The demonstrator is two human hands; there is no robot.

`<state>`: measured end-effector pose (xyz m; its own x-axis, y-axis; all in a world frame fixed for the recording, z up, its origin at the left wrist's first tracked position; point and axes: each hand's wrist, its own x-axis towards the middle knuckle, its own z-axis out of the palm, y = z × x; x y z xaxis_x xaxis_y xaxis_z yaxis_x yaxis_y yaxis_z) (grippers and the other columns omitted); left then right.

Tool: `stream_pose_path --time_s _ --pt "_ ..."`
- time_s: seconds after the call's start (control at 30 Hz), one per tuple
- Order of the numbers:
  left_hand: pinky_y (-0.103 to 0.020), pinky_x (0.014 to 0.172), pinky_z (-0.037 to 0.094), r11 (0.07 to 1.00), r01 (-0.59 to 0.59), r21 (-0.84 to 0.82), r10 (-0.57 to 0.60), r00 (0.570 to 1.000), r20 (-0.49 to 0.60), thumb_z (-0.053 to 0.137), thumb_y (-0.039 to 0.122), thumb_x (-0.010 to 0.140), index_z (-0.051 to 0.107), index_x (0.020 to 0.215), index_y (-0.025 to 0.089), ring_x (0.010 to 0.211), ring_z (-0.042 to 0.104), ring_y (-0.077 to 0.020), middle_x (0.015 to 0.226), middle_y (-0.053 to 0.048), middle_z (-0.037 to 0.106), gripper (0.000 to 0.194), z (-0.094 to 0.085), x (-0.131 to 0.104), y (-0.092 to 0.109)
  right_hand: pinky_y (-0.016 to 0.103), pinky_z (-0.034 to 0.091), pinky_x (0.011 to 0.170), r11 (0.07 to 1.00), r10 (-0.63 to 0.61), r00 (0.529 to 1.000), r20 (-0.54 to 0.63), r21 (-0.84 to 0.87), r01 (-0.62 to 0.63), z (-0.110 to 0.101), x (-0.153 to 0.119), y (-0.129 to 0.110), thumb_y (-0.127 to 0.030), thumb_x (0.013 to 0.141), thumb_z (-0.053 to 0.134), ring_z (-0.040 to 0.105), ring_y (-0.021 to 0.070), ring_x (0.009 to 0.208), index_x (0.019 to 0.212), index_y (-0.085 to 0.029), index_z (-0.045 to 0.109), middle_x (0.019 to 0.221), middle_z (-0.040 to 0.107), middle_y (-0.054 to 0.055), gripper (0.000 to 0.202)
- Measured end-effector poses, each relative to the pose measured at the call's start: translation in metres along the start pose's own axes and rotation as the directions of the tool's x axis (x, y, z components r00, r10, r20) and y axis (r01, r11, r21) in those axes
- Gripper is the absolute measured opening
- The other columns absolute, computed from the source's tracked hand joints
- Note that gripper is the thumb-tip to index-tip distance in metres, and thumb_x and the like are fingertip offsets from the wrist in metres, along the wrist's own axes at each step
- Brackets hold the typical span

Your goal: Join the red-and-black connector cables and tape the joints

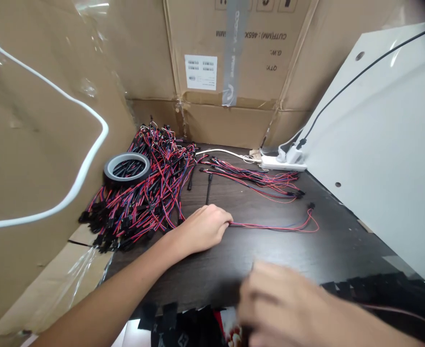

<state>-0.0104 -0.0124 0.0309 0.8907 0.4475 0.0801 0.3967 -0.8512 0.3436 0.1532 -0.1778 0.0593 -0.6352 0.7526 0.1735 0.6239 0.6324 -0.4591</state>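
Observation:
My left hand is closed on a thin wire harness over the dark tabletop. Its red and dark wires run out to the right from my fingers and end in a small black connector. A black sleeved piece sticks out beyond my knuckles; I cannot tell if it belongs to the same harness. Lower right, my right hand is smeared by motion near the table's front edge. Its fingers look curled, but whether they hold anything is unclear. Short black tape strips line that edge.
A large heap of wire harnesses lies at the left, with a black tape roll on top. Behind the held harness is a smaller bundle of harnesses. A white power strip sits at the back right. Cardboard and a white panel enclose the table.

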Motion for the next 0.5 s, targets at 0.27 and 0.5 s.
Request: stream_pose_path --time_s 0.27,0.5 --pt "-0.028 0.069 0.043 0.997 0.075 -0.028 -0.076 0.995 -0.057 0.044 0.015 0.086 0.059 0.091 0.016 0.073 0.058 -0.0157 0.078 -0.003 0.063 0.017 0.000 -0.002 0.001 0.036 0.044 0.086 0.956 0.291 0.936 -0.197 0.087 -0.279 -0.010 0.027 0.097 -0.023 0.088 0.053 0.056 0.0191 0.094 0.134 -0.022 0.038 0.104 0.060 0.008 0.048" --pt "-0.027 0.069 0.042 0.996 0.058 -0.070 -0.063 0.995 -0.079 0.048 0.016 0.086 0.061 0.091 0.016 0.074 0.058 -0.0156 0.080 -0.003 0.065 0.015 -0.001 -0.002 0.002 0.031 0.043 0.074 0.921 0.351 0.930 -0.111 0.217 -0.322 0.001 0.040 0.089 -0.017 0.090 0.044 0.055 0.0153 0.076 0.141 -0.022 0.027 0.085 0.063 0.002 0.054"
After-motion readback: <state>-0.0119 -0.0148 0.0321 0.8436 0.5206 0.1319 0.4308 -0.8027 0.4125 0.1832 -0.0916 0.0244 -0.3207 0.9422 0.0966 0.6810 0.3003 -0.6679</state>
